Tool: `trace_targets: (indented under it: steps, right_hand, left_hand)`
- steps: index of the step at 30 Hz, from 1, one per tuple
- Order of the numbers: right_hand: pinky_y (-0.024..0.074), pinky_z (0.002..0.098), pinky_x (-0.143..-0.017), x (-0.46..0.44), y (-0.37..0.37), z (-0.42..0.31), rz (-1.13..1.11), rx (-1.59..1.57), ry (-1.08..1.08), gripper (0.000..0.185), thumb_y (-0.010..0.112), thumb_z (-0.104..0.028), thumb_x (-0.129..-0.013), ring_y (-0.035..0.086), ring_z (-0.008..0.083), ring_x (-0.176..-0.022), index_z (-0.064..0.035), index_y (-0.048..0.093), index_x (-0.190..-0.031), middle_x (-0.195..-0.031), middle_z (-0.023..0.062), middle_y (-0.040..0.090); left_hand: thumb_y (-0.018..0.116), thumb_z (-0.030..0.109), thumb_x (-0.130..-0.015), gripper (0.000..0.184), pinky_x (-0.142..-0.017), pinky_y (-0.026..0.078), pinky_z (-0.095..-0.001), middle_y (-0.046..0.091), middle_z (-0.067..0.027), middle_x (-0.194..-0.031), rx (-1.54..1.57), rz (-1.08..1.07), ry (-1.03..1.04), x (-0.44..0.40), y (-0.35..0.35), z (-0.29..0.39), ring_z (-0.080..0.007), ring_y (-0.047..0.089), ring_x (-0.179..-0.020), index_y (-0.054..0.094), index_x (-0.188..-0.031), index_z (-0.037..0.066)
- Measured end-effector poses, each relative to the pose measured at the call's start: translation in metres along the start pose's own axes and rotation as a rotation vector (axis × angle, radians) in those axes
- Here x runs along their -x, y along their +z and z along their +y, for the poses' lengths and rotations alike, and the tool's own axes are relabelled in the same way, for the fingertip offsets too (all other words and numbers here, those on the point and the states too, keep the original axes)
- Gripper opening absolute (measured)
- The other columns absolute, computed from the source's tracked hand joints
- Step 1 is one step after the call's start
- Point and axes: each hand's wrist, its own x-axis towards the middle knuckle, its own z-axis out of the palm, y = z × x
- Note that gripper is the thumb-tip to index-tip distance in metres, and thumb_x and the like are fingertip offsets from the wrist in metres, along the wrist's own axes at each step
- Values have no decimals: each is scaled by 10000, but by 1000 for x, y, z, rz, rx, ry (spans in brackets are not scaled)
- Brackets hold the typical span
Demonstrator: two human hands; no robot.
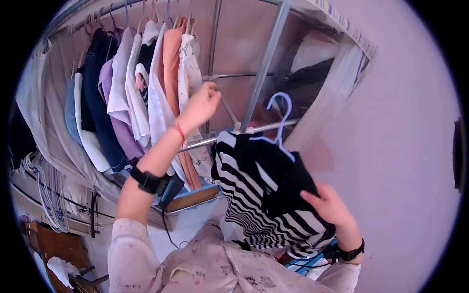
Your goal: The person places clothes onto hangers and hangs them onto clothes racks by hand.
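My right hand (333, 206) grips the black collar side of a black-and-white striped shirt (244, 195), its thumb pressed over the cloth. A light purple hanger (281, 122) sits in the shirt's neck, its hook pointing up and free of any rail. My left hand (201, 103) is raised in front of the hanging clothes, its fingers curled in with nothing visible in them. Just beside it hangs a white patterned garment (190, 63). The shirt's lower hem bunches near my body.
Several garments, including an orange shirt (172, 63) and dark jeans (95, 93), hang from a metal rail (105, 10). A metal upright (264, 68) and lower bar stand close behind the striped shirt. Spare hangers (46, 195) hang at left. A pink wall (395, 146) is at right.
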Motion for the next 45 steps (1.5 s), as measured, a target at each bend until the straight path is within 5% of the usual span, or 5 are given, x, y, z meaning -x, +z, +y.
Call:
trace_targets:
  steps: [9,21,25,29,45]
  right_hand:
    - [432,261,-768,45,-56,-52,444,-322,-113,256,593,-25,-791,560,128,-849,53,554,-1031,-968,86,620]
    - [384,373,-925,128,-57,-24,970,-257,-348,617,625,-122,-749,521,263,-1050,86,358,-1265,-1199,201,499]
    - [350,337,-958,180,-93,23,1165,-54,-198,573,557,-73,-786,490,223,-1086,76,338,-1294,-1222,160,493]
    - [354,328,-948,196,-102,36,1233,-3,-273,539,539,-42,-775,497,221,-1067,81,365,-1271,-1204,166,504]
    - [421,297,-793,48,2,-24,859,-389,-368,319,580,-4,-752,552,168,-829,68,532,-1059,-947,118,607]
  left_hand:
    - [742,291,-682,1150,-1094,82,-384,25,-267,-1420,410,-510,231,113,112,-44,-339,60,-1342,-151,-1340,-8]
    - [777,397,-609,655,-901,418,-311,600,-103,-1118,396,-1956,-108,219,215,-18,-221,547,-1014,576,-1130,55]
    - [642,360,-744,490,-874,435,-352,602,-121,-1106,570,-1380,531,303,247,-112,-255,561,-1010,570,-1127,62]
    - [406,413,-865,427,-802,460,-397,623,-182,-968,-273,-1551,-231,258,233,-183,-269,609,-842,602,-1051,82]
    - [502,343,-826,504,-930,382,-372,494,-178,-1214,-552,-543,-131,-12,2,-87,-280,500,-1074,448,-1224,39]
